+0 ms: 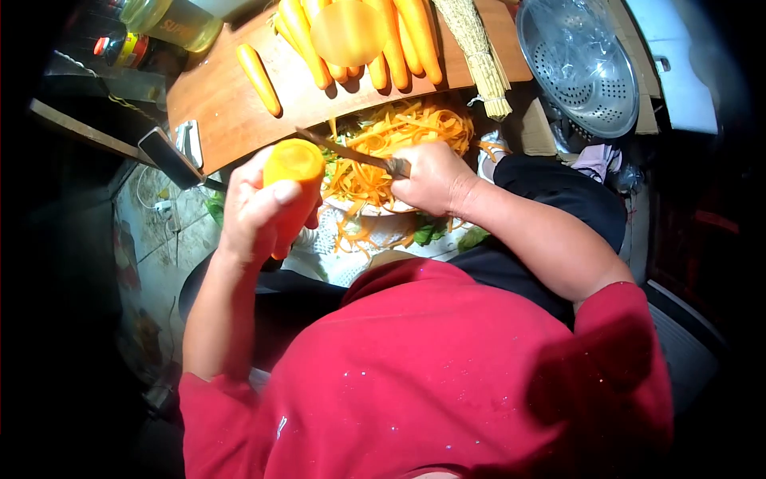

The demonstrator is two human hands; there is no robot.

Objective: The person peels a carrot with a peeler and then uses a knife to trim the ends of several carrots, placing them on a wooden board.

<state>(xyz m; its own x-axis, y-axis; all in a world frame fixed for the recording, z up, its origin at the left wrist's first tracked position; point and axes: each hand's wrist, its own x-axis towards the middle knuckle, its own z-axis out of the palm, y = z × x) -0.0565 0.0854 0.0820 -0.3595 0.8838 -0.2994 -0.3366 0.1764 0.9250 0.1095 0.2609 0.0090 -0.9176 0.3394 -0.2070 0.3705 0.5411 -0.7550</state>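
Observation:
My left hand is closed around a thick carrot, its broad round end tipped up toward me. In my right hand is a knife with a narrow dark blade, gripped by the handle. The blade points left, and its tip comes close to the carrot's top end in this view. Below and beyond the knife, a heap of orange carrot peelings fills a pale basin. Some peelings and green leaves lie over the basin's near side.
Across the far side stands a wooden table with several whole carrots, one lone carrot and a straw whisk. A metal colander holding clear plastic is at the right. Bottles stand at the far left.

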